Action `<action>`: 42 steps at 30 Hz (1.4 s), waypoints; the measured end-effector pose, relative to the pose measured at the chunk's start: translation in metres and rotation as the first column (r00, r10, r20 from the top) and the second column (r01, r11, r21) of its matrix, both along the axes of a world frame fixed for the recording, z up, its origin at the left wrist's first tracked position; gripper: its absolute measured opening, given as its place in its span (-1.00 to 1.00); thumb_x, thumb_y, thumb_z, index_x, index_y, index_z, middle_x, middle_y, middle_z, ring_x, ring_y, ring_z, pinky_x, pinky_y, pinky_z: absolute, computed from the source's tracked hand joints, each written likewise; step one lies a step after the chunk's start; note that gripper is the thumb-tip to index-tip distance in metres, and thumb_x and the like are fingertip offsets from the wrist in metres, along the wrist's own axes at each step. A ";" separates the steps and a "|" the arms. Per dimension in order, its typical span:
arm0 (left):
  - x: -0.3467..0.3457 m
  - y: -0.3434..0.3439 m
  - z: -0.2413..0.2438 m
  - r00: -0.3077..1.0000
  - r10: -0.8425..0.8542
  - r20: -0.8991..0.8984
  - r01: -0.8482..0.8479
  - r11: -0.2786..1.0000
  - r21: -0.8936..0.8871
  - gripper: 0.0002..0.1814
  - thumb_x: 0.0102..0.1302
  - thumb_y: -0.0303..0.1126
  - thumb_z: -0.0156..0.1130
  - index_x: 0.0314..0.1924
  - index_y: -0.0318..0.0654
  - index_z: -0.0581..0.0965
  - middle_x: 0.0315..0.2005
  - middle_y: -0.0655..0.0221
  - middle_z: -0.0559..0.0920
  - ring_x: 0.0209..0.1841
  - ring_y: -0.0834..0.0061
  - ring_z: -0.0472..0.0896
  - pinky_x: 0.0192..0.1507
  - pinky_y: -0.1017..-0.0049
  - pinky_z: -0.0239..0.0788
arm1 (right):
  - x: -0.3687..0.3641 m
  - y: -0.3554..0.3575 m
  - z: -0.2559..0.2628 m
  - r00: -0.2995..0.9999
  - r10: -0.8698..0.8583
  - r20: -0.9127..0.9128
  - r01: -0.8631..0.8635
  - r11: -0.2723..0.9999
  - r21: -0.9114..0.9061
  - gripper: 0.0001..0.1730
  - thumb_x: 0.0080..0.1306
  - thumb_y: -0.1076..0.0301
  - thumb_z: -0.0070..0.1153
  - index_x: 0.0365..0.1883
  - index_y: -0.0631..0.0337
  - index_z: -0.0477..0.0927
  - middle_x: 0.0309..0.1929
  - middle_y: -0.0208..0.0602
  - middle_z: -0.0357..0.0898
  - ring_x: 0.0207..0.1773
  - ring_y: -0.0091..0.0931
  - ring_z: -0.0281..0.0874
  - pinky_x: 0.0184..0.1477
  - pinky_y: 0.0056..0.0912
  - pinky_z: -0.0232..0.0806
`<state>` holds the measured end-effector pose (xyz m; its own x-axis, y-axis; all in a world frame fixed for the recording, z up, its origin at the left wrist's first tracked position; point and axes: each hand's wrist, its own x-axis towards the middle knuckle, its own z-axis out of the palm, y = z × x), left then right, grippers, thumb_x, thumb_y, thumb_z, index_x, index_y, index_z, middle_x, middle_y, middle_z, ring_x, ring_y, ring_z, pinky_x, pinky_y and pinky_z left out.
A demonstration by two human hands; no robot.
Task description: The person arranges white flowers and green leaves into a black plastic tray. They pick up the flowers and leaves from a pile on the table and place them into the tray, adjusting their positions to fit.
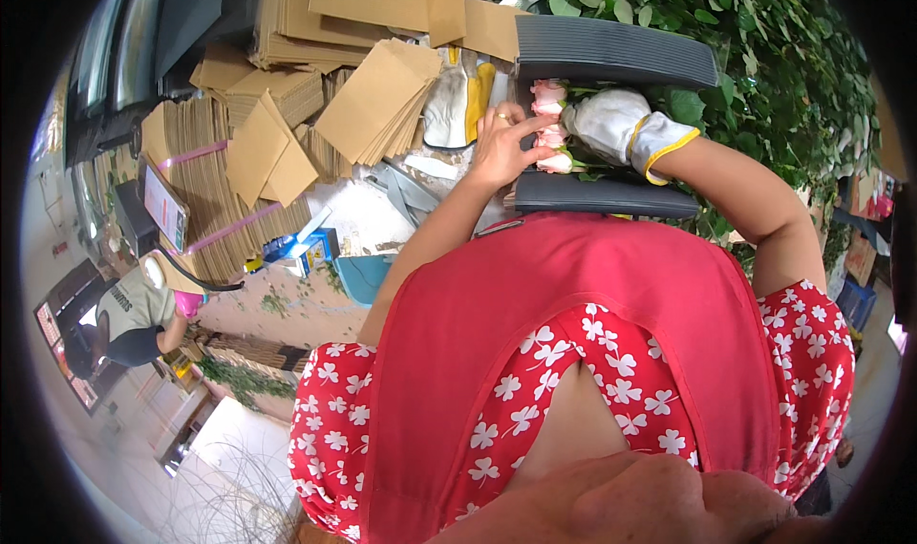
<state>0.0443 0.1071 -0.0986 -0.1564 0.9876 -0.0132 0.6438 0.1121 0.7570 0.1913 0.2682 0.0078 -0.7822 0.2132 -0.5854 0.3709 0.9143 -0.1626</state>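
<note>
Several pale pink roses (550,98) lie in a row, blooms to the left and stems to the right. They rest between two dark side walls, a ribbed far wall (616,50) and a near wall (602,194). My bare left hand (501,143), a ring on one finger, reaches in from the left. Its fingers are apart, with the index finger and thumb touching the blooms. On the right, my right hand (609,125) wears a white work glove with yellow trim. It lies over the stems just behind the blooms; its fingertips are mostly hidden.
Cardboard sheets (380,100) and strapped cardboard bundles (215,178) crowd the left. Near them are a spare work glove (458,100), a phone (165,201) and a blue box (311,250). Dense leafy stems (788,78) fill the right. Another person (136,315) is farther off, lower left.
</note>
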 end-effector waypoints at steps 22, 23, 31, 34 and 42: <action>-0.006 -0.007 0.004 0.997 0.005 -0.074 0.001 0.997 0.078 -0.49 0.06 -0.11 0.49 0.09 0.34 0.67 -0.10 0.36 0.53 0.05 0.17 0.42 0.12 0.17 0.24 | -0.006 -0.003 0.104 0.803 0.090 -0.589 -0.181 0.979 -0.097 -0.64 0.26 0.35 0.20 0.03 0.19 0.62 0.01 -0.10 0.65 0.06 -0.13 0.61 0.12 -0.08 0.44; -0.006 -0.008 0.000 0.993 -0.009 -0.114 0.015 0.998 0.053 -0.50 0.07 -0.09 0.48 0.08 0.31 0.68 -0.07 0.34 0.53 0.06 0.14 0.42 0.12 0.14 0.24 | -0.010 0.005 0.119 0.622 0.154 -0.767 -0.237 0.971 0.003 -0.61 0.25 0.36 0.19 0.06 0.23 0.60 0.05 -0.11 0.63 0.10 -0.13 0.59 0.16 -0.08 0.43; 0.000 -0.006 0.001 0.999 -0.046 -0.014 0.047 0.997 0.055 -0.49 0.09 0.06 0.45 0.09 0.30 0.67 0.00 0.24 0.47 0.14 0.06 0.35 0.21 0.09 0.14 | -0.105 0.016 0.153 0.926 0.080 -0.370 -0.052 0.995 0.087 -0.44 0.25 0.19 0.28 0.23 0.08 0.56 -0.17 0.01 0.69 -0.10 -0.03 0.66 -0.05 -0.06 0.49; 0.002 -0.014 0.001 0.998 0.022 -0.056 -0.017 0.995 0.094 -0.45 0.08 0.10 0.43 0.14 0.41 0.65 -0.05 0.33 0.48 0.11 0.12 0.36 0.21 0.07 0.16 | -0.218 -0.004 0.188 0.221 0.474 -0.852 -0.104 0.880 0.463 -0.60 0.30 0.34 0.24 0.14 -0.03 0.63 -0.23 -0.26 0.71 -0.23 -0.17 0.67 -0.20 -0.15 0.52; 0.002 -0.008 0.001 0.999 -0.040 0.031 0.037 0.996 0.080 -0.47 0.15 0.04 0.42 0.19 0.47 0.62 0.02 0.38 0.49 0.22 0.16 0.33 0.36 0.11 0.07 | -0.360 -0.021 0.194 0.677 0.500 -0.541 -0.232 0.842 0.488 -0.67 0.29 0.52 0.02 0.00 0.21 0.66 0.03 -0.17 0.70 0.11 -0.22 0.66 0.17 -0.29 0.50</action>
<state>0.0460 0.0989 -0.0977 -0.1191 0.9910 0.0607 0.6211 0.0267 0.7833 -0.1684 0.2473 0.2015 -0.9878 -0.0915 0.1257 -0.0745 0.9882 0.1338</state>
